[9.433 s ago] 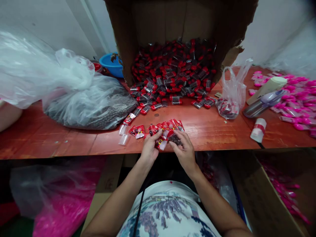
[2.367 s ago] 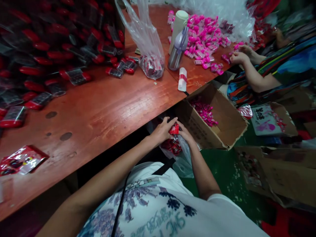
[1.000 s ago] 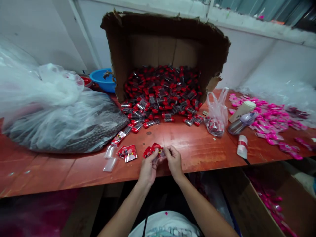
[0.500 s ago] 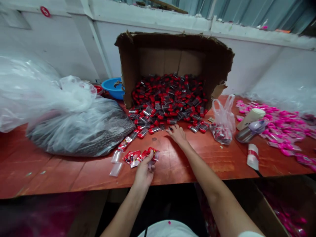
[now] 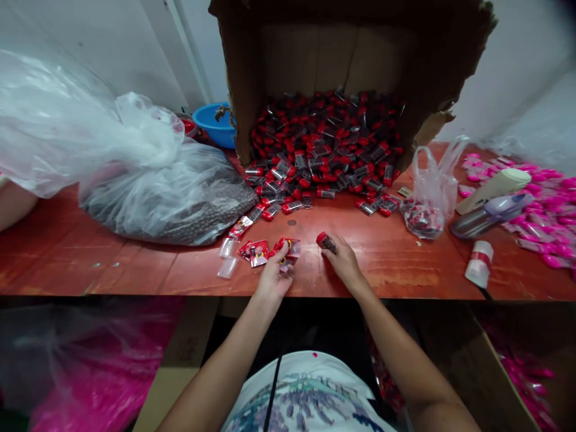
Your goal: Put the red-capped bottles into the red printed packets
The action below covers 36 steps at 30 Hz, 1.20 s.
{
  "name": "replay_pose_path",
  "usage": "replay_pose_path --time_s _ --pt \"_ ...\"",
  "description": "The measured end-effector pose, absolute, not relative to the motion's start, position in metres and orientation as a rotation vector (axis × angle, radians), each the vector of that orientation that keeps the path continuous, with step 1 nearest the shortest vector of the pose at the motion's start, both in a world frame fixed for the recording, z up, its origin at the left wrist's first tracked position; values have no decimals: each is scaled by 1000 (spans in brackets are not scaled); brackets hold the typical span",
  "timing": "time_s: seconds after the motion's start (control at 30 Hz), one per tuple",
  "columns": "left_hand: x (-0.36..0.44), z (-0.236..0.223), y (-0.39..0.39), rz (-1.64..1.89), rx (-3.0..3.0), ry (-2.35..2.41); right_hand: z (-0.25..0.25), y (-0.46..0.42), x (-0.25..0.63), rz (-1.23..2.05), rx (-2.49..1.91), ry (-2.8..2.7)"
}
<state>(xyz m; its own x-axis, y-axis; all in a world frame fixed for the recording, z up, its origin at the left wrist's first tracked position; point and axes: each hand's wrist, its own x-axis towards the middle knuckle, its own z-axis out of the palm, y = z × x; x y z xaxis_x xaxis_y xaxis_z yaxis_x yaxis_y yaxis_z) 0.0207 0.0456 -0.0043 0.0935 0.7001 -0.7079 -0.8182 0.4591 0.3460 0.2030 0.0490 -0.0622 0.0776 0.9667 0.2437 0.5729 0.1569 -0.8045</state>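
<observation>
A big clear bag (image 5: pixel 135 174) of dark beads lies at the left of the red worktop (image 5: pixel 405 264), with a blue bowl (image 5: pixel 216 123) behind it. Just in front of the bag, two clear sleeves (image 5: pixel 226 257) lie flat, and beside them a row of red printed packets (image 5: pixel 258 252) runs toward the middle.

The left hand (image 5: pixel 275 276) rests at the near edge. Its grip is pinched narrow on the right end of that row, holding a packet (image 5: pixel 290 251) of red film with a clear patch, tilted up off the wood.

Just beside it, the right hand (image 5: pixel 344 262) holds a small vial (image 5: pixel 326 242) at its fingertips, low over the worktop. The vial is a short clear tube with dark contents and a red cap. Its long axis runs slantwise, cap end pointing up-left toward the packet, the other end hidden in the fingers. Vial and packet are near but apart.

Behind, a torn carton (image 5: pixel 252 72) on its side spills a heap of like vials (image 5: pixel 324 144) onto the worktop, lying every which way. Right of it stands a small clear bag (image 5: pixel 427 198) with red pieces inside, then a flask (image 5: pixel 488 210) on its side, a white roll (image 5: pixel 477 264) with a red band, and a spread of pink pieces (image 5: pixel 544 210).
</observation>
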Motion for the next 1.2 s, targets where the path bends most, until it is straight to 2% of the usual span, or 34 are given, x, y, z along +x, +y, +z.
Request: replay_pose_path --time_s 0.1,0.17,0.37,0.67,1.07,1.2 --pt "20 -2 44 1148 -148 960 -53 27 186 834 -1375 -1322" --pt "21 -1 43 1156 -136 967 -41 10 173 884 -1276 -1217" --pt "28 1 38 1168 -71 977 -15 -16 152 848 -1216 -1253" --pt "32 1 29 1356 199 1068 -15 -19 155 991 -1185 -1247" --pt "37 6 19 1348 692 1031 -19 -22 154 859 -1208 -1087" --pt "35 8 18 1330 858 990 -17 -20 154 1025 -1170 -954"
